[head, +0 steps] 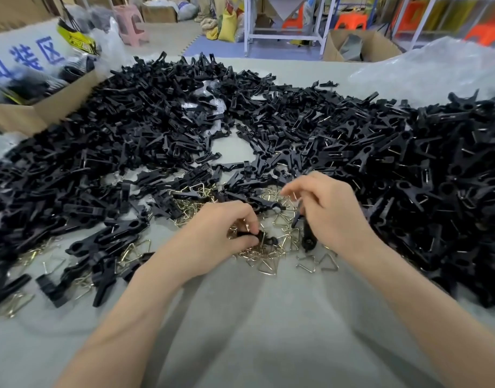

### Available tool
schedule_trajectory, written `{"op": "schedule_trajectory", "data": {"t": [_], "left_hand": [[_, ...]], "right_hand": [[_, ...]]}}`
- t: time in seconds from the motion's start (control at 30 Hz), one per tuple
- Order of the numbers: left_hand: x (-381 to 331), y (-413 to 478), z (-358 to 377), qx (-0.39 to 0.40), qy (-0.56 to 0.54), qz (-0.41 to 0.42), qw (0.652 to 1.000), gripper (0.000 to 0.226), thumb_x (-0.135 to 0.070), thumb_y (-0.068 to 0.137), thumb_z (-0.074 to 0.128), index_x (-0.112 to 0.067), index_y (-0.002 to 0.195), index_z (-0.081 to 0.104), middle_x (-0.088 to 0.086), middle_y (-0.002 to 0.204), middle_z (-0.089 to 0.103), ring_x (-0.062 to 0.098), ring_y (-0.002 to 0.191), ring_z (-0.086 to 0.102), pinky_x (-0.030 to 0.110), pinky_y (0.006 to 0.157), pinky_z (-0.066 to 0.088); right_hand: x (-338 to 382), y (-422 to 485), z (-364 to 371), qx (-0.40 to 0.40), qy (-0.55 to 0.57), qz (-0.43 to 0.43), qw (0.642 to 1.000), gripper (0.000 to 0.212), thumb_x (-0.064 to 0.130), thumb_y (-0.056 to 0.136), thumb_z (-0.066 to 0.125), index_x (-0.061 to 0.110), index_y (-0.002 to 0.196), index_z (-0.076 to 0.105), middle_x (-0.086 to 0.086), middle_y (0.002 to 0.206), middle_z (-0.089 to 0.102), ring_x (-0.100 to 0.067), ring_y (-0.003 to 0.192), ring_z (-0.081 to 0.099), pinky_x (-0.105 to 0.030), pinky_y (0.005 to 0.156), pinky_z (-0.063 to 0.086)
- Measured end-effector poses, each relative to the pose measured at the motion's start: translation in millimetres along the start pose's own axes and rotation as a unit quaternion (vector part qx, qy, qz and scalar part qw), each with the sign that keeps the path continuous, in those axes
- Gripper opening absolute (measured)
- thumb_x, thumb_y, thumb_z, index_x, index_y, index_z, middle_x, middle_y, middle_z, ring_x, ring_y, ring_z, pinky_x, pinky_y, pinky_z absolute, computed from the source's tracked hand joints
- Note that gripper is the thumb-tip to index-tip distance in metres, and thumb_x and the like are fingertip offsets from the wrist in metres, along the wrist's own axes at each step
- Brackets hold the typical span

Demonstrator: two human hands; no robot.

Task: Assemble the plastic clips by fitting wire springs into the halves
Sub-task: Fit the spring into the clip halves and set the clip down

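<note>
- Head view: the left hand [221, 233] rests low on the grey table [268, 326], thumb and fingers curled together and pinching a small black clip half [253, 237] right over the wire springs [271, 254].
- The right hand [329, 208], just beside it, has its fingers curled round a second clip half [306, 233], which hangs nearly upright with its lower end down among the springs.
- The brass-coloured triangular springs lie scattered under and between both hands.
- Heaps of black clip parts [115, 141] ring the hands on the left, the far side and the right.
- A cardboard box [31, 114] stands at the far left.
</note>
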State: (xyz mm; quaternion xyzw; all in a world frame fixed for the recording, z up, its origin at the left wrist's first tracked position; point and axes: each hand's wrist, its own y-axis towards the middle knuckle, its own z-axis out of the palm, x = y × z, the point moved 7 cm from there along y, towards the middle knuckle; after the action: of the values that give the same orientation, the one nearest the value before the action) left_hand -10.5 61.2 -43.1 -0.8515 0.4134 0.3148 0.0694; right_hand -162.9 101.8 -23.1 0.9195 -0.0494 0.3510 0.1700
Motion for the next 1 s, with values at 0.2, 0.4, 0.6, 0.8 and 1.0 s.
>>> {"op": "schedule_trajectory", "data": {"t": [0.2,0.4,0.6,0.8,1.0], "left_hand": [[-7,-1,-19,-0.11,-0.033,0.015,0.993,0.019,-0.007,0.092,0.06,-0.015,0.103,0.073,-0.009,0.09,0.073,-0.002,0.08,0.062,0.016,0.078,0.047],[6,-3,-21,-0.133,-0.116,-0.028,0.984,0.021,-0.013,0.093,0.058,-0.031,0.099,0.067,-0.013,0.073,0.069,0.019,0.054,0.051,0.03,0.055,0.043],[-13,-4,-20,-0.094,-0.044,0.041,0.994,0.029,-0.009,0.08,0.076,-0.023,0.104,0.07,-0.011,0.085,0.07,0.008,0.077,0.062,0.026,0.076,0.048],[-20,-4,-23,-0.127,-0.027,0.069,0.989,0.025,-0.003,0.076,0.077,-0.014,0.097,0.072,-0.004,0.083,0.067,0.01,0.074,0.059,0.026,0.072,0.048],[-5,-3,-23,-0.175,-0.156,-0.009,0.972,0.025,-0.006,0.082,0.072,-0.03,0.087,0.07,-0.009,0.079,0.067,0.005,0.073,0.061,0.016,0.071,0.047]], "right_hand": [[2,27,48,0.142,-0.265,-0.036,0.953,0.025,0.029,0.093,0.057,0.016,0.114,0.062,-0.003,0.11,0.056,-0.024,0.107,0.048,-0.033,0.092,0.038],[1,13,15,0.021,-0.027,0.028,0.999,0.011,0.019,0.079,0.076,0.02,0.09,0.073,0.01,0.079,0.064,-0.01,0.076,0.061,-0.015,0.073,0.047],[-4,-22,15,0.026,0.19,0.113,0.975,0.007,0.017,0.079,0.075,0.021,0.084,0.072,0.005,0.063,0.069,-0.003,0.053,0.061,-0.013,0.054,0.046],[-12,-37,33,0.016,0.465,0.195,0.863,0.005,0.01,0.088,0.063,0.008,0.093,0.065,-0.008,0.087,0.065,-0.024,0.083,0.072,-0.03,0.057,0.057],[-13,-39,19,-0.037,0.425,0.152,0.892,0.015,0.0,0.086,0.065,0.011,0.095,0.069,-0.003,0.074,0.073,-0.017,0.068,0.071,-0.017,0.06,0.052]]}}
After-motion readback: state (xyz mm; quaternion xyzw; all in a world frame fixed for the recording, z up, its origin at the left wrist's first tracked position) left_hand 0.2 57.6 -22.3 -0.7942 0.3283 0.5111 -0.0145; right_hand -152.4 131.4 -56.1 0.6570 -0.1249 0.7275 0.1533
